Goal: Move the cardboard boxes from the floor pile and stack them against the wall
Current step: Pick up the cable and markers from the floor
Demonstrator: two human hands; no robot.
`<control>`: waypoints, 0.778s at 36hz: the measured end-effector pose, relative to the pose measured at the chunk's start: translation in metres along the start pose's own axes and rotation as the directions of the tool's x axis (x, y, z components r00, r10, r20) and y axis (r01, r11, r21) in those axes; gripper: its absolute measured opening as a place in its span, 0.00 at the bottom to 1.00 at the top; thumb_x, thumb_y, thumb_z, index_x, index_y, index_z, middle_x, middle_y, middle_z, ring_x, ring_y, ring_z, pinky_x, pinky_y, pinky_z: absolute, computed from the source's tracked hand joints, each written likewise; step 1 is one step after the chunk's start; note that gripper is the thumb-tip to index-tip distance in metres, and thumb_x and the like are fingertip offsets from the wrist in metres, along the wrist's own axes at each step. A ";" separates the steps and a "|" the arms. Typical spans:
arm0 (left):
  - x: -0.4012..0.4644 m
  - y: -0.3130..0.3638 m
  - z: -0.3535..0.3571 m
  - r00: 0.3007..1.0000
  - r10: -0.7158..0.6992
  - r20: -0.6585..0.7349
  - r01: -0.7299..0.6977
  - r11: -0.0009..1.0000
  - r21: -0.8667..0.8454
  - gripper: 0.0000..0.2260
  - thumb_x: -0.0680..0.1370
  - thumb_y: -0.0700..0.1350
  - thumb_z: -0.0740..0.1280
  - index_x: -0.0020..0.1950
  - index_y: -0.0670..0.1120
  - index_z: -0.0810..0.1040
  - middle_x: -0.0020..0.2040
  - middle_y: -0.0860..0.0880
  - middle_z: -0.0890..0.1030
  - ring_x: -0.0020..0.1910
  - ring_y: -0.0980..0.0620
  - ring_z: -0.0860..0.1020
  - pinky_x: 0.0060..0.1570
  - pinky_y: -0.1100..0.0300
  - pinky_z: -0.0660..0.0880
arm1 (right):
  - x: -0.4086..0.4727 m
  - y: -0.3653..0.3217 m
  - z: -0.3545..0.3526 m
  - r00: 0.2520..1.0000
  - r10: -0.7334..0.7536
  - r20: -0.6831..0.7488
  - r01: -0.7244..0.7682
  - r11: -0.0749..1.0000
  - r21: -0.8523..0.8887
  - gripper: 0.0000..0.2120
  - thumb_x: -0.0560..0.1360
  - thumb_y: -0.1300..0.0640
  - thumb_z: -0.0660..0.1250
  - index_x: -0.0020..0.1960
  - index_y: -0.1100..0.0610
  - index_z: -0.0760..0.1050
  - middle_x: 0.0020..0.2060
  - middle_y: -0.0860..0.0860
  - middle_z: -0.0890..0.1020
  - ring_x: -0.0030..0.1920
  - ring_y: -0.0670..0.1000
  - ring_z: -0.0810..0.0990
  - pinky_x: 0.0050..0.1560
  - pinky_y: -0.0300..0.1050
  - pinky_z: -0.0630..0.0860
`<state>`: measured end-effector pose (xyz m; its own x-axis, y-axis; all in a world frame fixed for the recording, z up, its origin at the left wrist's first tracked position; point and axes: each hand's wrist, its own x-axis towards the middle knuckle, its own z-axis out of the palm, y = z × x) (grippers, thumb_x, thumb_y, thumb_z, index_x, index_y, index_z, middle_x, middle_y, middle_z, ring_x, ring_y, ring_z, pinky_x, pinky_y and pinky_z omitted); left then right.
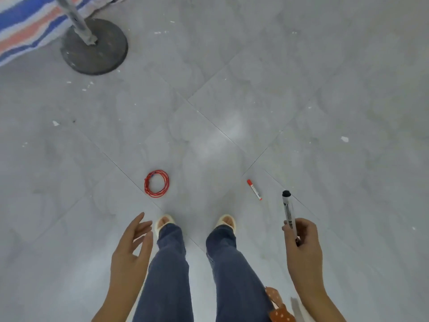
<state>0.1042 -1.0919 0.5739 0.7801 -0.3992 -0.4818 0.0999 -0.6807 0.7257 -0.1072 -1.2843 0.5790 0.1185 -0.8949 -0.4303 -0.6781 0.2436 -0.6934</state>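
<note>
At upper left, a blue, orange and white striped woven tarpaulin (21,22) lies beside a round dark metal stand base (94,46) carrying a grey pole (74,17); I judge this the one obstacle to skirt when carrying. Below it, a coiled red cord (157,183) rests on the grey tiled floor (301,89), just ahead of my left foot (164,223): a trip risk. My left hand (131,247) hangs with fingers loosely spread, holding nothing. A red-capped white marker (254,189) lies right of centre. My right hand (301,242) grips a black-capped marker pen (289,213), which I should set down before lifting. No cardboard boxes are in view; neither pile nor wall shows.
</note>
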 end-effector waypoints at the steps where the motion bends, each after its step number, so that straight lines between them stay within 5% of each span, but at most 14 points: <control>1: 0.019 -0.006 0.003 1.000 -0.006 -0.009 0.006 1.000 0.015 0.18 0.79 0.40 0.63 0.56 0.65 0.66 0.56 0.51 0.78 0.54 0.50 0.75 0.48 0.67 0.69 | 0.016 0.006 0.013 1.000 0.020 0.007 -0.020 1.000 -0.008 0.05 0.78 0.59 0.63 0.53 0.55 0.68 0.42 0.48 0.77 0.35 0.48 0.74 0.31 0.35 0.69; 6: 0.148 -0.082 0.043 1.000 0.001 -0.012 0.001 0.992 0.126 0.15 0.80 0.40 0.62 0.67 0.47 0.72 0.57 0.48 0.78 0.53 0.50 0.75 0.56 0.58 0.70 | 0.111 0.073 0.105 0.991 0.125 0.041 -0.120 0.987 -0.104 0.06 0.79 0.62 0.61 0.52 0.59 0.64 0.38 0.53 0.73 0.32 0.51 0.70 0.31 0.41 0.67; 12: 0.311 -0.233 0.126 0.973 -0.034 0.226 -0.072 0.892 0.446 0.18 0.79 0.42 0.64 0.70 0.43 0.70 0.63 0.42 0.76 0.58 0.44 0.76 0.60 0.52 0.70 | 0.228 0.208 0.224 0.963 0.233 0.139 -0.163 0.906 -0.390 0.07 0.79 0.61 0.60 0.56 0.59 0.64 0.41 0.56 0.75 0.34 0.50 0.72 0.33 0.43 0.68; 16: 0.389 -0.327 0.179 0.948 -0.073 0.309 -0.186 0.660 0.728 0.22 0.78 0.45 0.65 0.70 0.38 0.69 0.65 0.37 0.74 0.62 0.38 0.73 0.61 0.48 0.70 | 0.296 0.295 0.282 0.972 0.218 0.083 -0.137 0.821 -0.554 0.14 0.79 0.59 0.61 0.62 0.62 0.67 0.49 0.60 0.78 0.45 0.59 0.77 0.43 0.48 0.72; 22: 0.450 -0.430 0.240 0.948 -0.091 0.306 -0.265 0.307 0.914 0.26 0.76 0.55 0.67 0.66 0.39 0.69 0.63 0.40 0.74 0.61 0.40 0.73 0.64 0.47 0.65 | 0.380 0.387 0.327 0.998 0.050 -0.049 -0.070 0.618 -0.783 0.23 0.77 0.56 0.64 0.70 0.61 0.65 0.54 0.62 0.79 0.55 0.63 0.76 0.53 0.55 0.72; 26: 0.463 -0.465 0.248 0.950 0.004 0.312 -0.289 0.392 0.873 0.23 0.64 0.35 0.78 0.55 0.31 0.75 0.45 0.33 0.77 0.39 0.33 0.77 0.39 0.42 0.77 | 0.404 0.426 0.332 0.987 0.120 -0.103 -0.153 0.564 -0.811 0.26 0.78 0.54 0.63 0.72 0.61 0.62 0.56 0.65 0.76 0.56 0.65 0.74 0.53 0.58 0.73; 28: 0.468 -0.468 0.244 0.957 -0.012 0.290 -0.259 0.419 0.871 0.21 0.67 0.33 0.74 0.58 0.31 0.75 0.45 0.33 0.77 0.39 0.34 0.76 0.35 0.43 0.78 | 0.410 0.434 0.333 0.979 0.168 -0.115 -0.190 0.549 -0.814 0.22 0.78 0.53 0.62 0.70 0.60 0.66 0.55 0.65 0.75 0.55 0.65 0.74 0.51 0.56 0.72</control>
<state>0.2719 -1.1102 -0.1115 0.5663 -0.5520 -0.6121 -0.6975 -0.7166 0.0009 -0.1113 -1.4207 -0.0903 -0.0810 -0.8782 -0.4714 -0.9853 -0.0010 0.1711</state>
